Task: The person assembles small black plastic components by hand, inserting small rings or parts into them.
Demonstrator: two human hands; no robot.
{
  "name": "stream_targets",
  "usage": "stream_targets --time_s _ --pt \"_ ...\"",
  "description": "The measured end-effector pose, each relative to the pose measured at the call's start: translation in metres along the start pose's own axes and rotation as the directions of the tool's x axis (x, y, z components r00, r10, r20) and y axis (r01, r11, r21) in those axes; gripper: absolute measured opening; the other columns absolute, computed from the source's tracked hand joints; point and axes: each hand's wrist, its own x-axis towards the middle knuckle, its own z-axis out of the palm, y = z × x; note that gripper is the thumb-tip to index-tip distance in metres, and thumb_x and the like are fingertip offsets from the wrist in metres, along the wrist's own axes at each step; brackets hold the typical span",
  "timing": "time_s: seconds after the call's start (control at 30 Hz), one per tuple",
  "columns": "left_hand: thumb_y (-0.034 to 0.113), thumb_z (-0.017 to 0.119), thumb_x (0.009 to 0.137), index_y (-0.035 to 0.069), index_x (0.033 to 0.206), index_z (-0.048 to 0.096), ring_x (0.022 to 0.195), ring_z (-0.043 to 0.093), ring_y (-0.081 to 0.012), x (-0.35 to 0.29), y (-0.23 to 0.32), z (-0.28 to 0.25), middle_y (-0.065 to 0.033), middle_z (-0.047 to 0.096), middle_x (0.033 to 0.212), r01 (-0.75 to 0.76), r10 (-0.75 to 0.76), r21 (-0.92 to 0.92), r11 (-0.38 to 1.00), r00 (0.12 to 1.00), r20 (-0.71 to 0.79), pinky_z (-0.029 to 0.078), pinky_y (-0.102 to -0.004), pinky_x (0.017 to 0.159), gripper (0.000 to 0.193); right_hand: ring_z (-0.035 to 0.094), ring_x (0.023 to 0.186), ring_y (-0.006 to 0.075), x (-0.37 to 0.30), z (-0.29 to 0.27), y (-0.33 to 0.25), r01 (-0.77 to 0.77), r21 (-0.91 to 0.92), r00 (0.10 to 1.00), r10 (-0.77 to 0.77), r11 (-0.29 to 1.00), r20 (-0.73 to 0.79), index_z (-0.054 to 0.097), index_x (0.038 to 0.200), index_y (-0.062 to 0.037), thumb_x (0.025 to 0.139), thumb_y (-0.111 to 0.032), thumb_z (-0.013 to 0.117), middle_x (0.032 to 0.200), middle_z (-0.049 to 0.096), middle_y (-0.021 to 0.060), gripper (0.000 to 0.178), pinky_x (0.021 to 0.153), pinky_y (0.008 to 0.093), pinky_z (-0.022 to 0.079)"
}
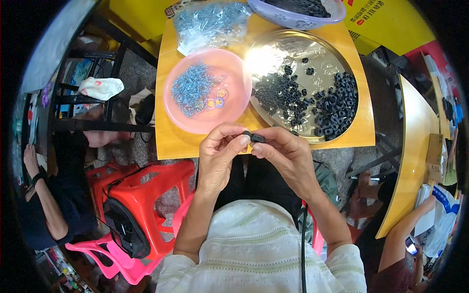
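Observation:
Just off the near edge of the yellow table, my left hand (222,154) and my right hand (286,154) meet with fingers pinched. Between my right fingertips is a small black ribbed cylindrical piece (258,138). A smaller black piece (247,133) shows at my left fingertips, touching or very near the other one. Beyond my right hand, a round shiny metal tray (273,49) carries many loose black pieces (337,105). Past my left hand stands a pink plastic basin (234,63) with a heap of tiny blue translucent pieces (193,88) and several small round coloured discs (218,102).
At the table's (171,146) far side lie a clear bag of blue pieces (212,22) and a lilac bowl (293,20) with black contents. Red stools (146,185) with a black bag (124,227) stand at left. People sit on both sides, one by another yellow table (410,146).

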Motion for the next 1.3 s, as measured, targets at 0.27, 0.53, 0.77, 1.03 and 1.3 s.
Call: stream_targets --time_s 0.27,0.53,0.77,1.03,1.3 --pt "0.0 0.063 0.084 -0.001 0.101 0.06 0.079 0.057 -0.0081 0.0 0.005 0.005 -0.0038 0.06 0.093 -0.118 0.108 0.279 0.953 0.993 0.049 0.05 -0.0209 0.071 0.018 0.054 0.068 0.0132 0.0 -0.005 -0.007 0.193 -0.342 0.981 -0.194 0.92 0.033 0.06 0.107 0.0005 0.087 -0.008 0.059 0.079 0.058 0.0077 0.022 0.061 0.0259 0.044" --pt "-0.001 0.06 0.085 -0.004 0.101 0.058 0.074 0.063 -0.0131 -0.002 0.005 0.001 -0.0112 0.064 0.088 -0.057 0.058 0.182 0.982 0.998 -0.001 0.055 -0.0254 0.067 0.017 0.053 0.073 0.0065 0.002 -0.011 0.007 -0.097 0.13 0.995 0.095 0.987 0.022 0.057 0.106 0.0022 0.09 -0.012 0.058 0.085 0.06 0.0022 0.021 0.066 0.0203 0.046" --pt "0.001 0.06 0.086 -0.003 0.1 0.058 0.073 0.063 -0.014 0.0 0.011 -0.008 -0.0102 0.063 0.086 0.149 -0.15 0.009 0.989 0.987 0.057 0.054 -0.0257 0.066 0.015 0.054 0.076 0.0058 0.004 -0.014 0.005 -0.119 0.191 0.991 0.104 0.974 0.085 0.059 0.103 0.0002 0.09 -0.013 0.059 0.088 0.06 0.001 0.019 0.068 0.0204 0.046" --pt "0.002 0.062 0.084 -0.002 0.099 0.058 0.071 0.061 -0.0131 -0.001 0.016 -0.009 -0.0085 0.062 0.083 0.163 -0.169 0.069 0.984 0.981 0.096 0.052 -0.0245 0.064 0.015 0.053 0.076 0.0049 0.002 -0.016 0.002 -0.116 0.108 0.985 0.101 0.987 0.137 0.059 0.104 0.0002 0.09 -0.014 0.06 0.088 0.06 -0.0002 0.021 0.069 0.0202 0.046" --pt "-0.004 0.064 0.081 -0.001 0.092 0.061 0.071 0.059 -0.011 -0.002 0.022 -0.008 -0.0076 0.059 0.091 0.01 -0.054 0.252 0.968 0.984 0.171 0.05 -0.0218 0.063 0.012 0.054 0.073 0.0047 -0.005 -0.013 -0.002 -0.095 0.094 0.986 0.081 0.991 0.144 0.06 0.102 0.0007 0.089 -0.014 0.06 0.084 0.061 -0.0002 0.02 0.066 0.0204 0.047"
